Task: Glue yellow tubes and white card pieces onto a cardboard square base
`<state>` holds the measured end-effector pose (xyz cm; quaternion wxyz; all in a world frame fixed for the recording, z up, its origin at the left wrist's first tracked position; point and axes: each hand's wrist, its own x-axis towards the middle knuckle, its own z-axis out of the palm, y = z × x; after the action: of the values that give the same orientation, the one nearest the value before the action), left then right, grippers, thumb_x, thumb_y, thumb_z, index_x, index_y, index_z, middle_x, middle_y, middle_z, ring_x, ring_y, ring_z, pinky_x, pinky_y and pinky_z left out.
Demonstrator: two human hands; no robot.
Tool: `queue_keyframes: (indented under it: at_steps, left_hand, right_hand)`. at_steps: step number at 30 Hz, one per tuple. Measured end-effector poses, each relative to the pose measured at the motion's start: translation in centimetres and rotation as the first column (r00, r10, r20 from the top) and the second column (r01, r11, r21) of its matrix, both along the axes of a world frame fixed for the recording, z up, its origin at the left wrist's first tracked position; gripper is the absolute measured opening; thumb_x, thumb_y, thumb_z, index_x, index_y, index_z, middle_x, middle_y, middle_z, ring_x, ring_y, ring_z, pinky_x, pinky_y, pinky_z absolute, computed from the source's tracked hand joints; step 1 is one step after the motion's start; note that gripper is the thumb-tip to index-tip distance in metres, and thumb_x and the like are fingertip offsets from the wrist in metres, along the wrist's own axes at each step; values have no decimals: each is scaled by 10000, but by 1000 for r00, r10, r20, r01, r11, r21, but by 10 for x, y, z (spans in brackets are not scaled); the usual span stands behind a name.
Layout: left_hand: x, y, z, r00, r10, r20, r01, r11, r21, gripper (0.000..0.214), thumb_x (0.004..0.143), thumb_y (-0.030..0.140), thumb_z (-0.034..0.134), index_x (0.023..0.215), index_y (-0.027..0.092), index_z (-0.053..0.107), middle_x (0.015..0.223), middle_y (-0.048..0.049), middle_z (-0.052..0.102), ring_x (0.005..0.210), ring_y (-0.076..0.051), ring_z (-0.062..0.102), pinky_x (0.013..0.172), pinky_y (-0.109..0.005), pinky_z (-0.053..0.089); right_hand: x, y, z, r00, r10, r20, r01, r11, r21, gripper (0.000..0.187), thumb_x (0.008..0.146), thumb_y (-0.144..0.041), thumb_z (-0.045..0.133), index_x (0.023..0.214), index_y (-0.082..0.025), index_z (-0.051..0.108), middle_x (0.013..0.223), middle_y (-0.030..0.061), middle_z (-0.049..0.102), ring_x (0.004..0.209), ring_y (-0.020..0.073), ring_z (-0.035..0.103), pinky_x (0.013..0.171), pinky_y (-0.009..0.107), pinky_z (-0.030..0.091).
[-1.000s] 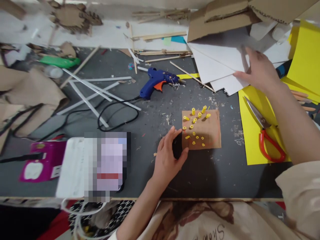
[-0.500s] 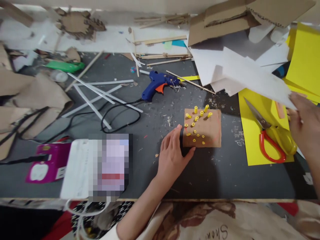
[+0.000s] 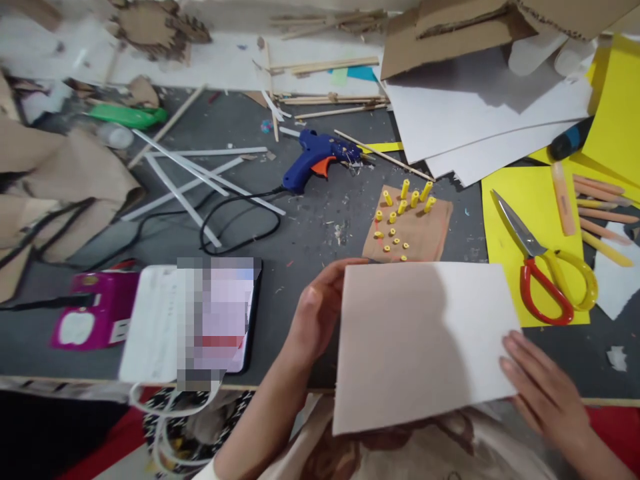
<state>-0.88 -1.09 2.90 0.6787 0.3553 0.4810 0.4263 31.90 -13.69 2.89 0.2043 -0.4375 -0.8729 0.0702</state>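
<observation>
A stiff white sheet of card (image 3: 410, 333) is raised over the near edge of the table, partly in shadow. My right hand (image 3: 545, 380) grips its right edge, with fingers on the upper face. At the left edge, my left hand (image 3: 317, 310) is curled round the card, its fingertips partly hidden behind it. Just beyond the card lies a square of brown cardboard (image 3: 435, 230) bearing several short yellow paper tubes (image 3: 415, 199), taller at the back. The card covers its front edge.
A blue glue gun (image 3: 313, 160) lies behind, near white strips (image 3: 185, 193). On the right, red-and-yellow scissors (image 3: 545, 267) rest on yellow paper (image 3: 505, 293) beside several pencils (image 3: 605, 217). A phone (image 3: 230, 313) and white power bank (image 3: 153, 320) sit left.
My right hand has brought the white card from the right-hand pile to the front. My left hand has shifted from the cardboard to the card's edge; the cardboard square has moved back and turned slightly.
</observation>
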Motion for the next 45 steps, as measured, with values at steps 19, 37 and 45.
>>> queue_keyframes:
  at_steps: [19,37,45]
  left_hand:
    - [-8,0,8,965,66,-253,-119,972,-203,493,616,320,747,1077,207,615,729,37,575,603,-106,514,535,-190,411]
    - [-13,-1,2,960,41,-278,-103,972,-211,519,618,336,749,1104,221,604,762,35,564,614,-112,507,535,-194,396]
    - [-16,0,0,956,16,-293,-75,979,-190,522,640,356,746,1120,217,594,769,30,558,610,-117,509,541,-204,398]
  right_hand:
    - [5,178,8,826,-449,340,471,882,20,571,924,-308,522,1447,-136,374,1563,211,319,1474,393,260,1163,595,298]
    - [18,114,-4,749,-449,487,539,840,-54,662,959,-535,368,1487,-136,363,1550,193,377,1441,386,333,1148,576,308]
    - [25,119,-7,782,-438,444,515,855,-65,565,974,-448,398,1464,-166,403,1531,184,414,1431,404,350,1103,647,340]
